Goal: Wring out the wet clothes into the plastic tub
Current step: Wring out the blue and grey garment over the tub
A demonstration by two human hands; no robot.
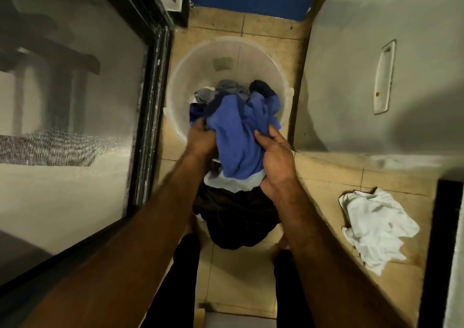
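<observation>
Floor tiles (339, 174) are hemmed by a glass door (75, 101) and grey wall (351, 64). Over the plastic tub (226, 49), a blue garment (238, 136) is gripped by the left hand (200, 140) and right hand (276, 162); a white cloth (376, 227) is seen nearby.

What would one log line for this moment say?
left hand: grips blue garment | right hand: grips same garment | garment: partly over clear plastic tub | aside: white cloth on tiled floor

Narrow floor (238, 277) strip ran between dark door frame (153, 89) left and grey panel (351, 89) right; tub (200, 59) had open far half, near half blocked by heaped clothes (226, 91); white cloth (376, 227) lay right.
</observation>
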